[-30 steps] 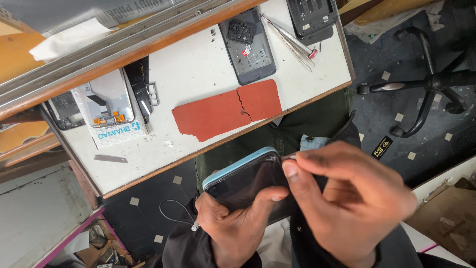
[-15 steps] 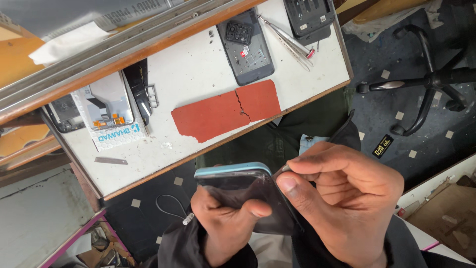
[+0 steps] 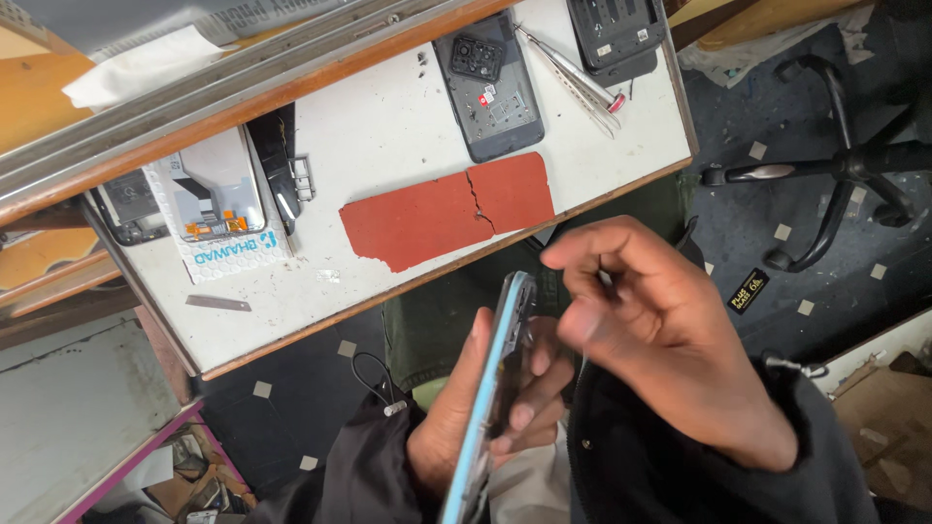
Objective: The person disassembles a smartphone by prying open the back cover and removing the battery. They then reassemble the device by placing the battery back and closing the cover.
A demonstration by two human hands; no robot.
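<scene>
While left hand [image 3: 456, 427] clasps phone [image 3: 490, 388] (edge-on), right hand [image 3: 670, 330] pinches

The phone [image 3: 490, 388] is a slim slab with a light blue frame and a dark face, and it is turned almost edge-on to the camera. It stands steeply tilted, its top end toward twelve o'clock and its bottom end running down toward six o'clock at the lower edge of the view. It sits below the table, at about six o'clock from the red mat.
</scene>
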